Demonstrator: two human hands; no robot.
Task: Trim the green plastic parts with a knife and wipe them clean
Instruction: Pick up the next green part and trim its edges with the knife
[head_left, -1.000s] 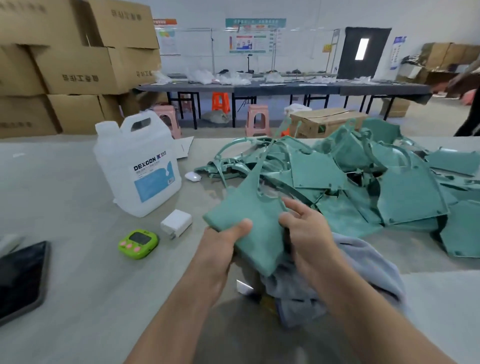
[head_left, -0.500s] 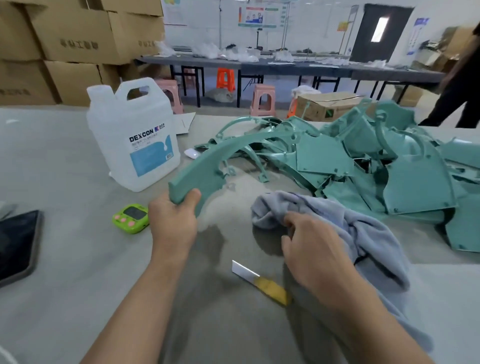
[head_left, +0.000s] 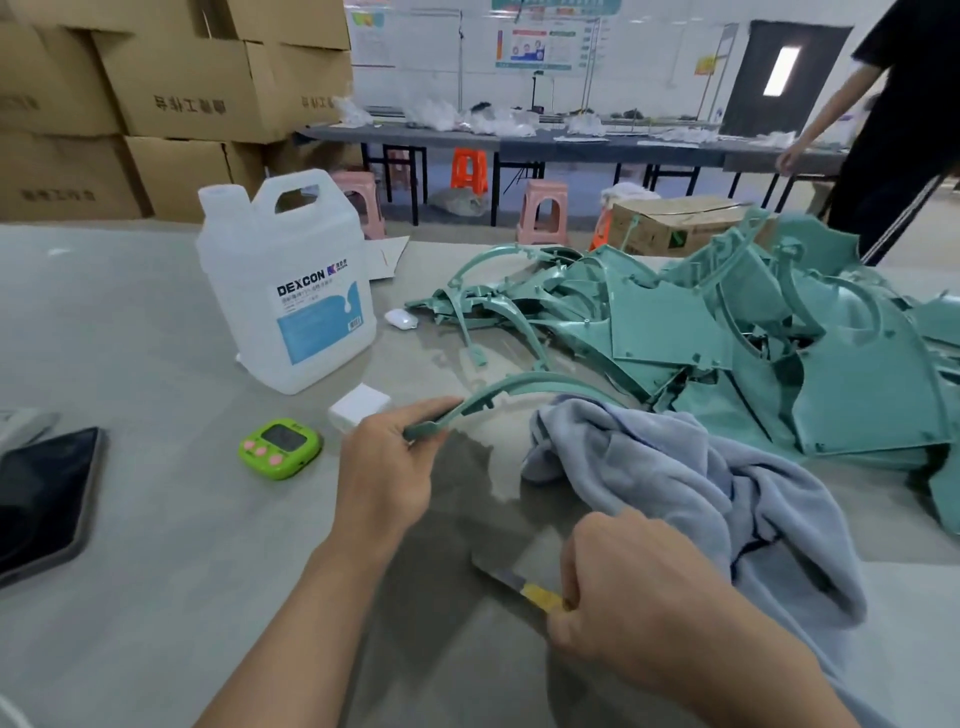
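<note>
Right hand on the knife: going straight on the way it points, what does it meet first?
Probably the left hand or its wrist. The right hand grips the knife blade-first toward upper left, with only bare table between. Heights are unclear.

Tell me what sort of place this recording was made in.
Most likely a factory or workshop finishing area. A heap of green plastic parts lies on the worktable, cardboard boxes are stacked to the left, and long tables with plastic stools stand behind.
</note>
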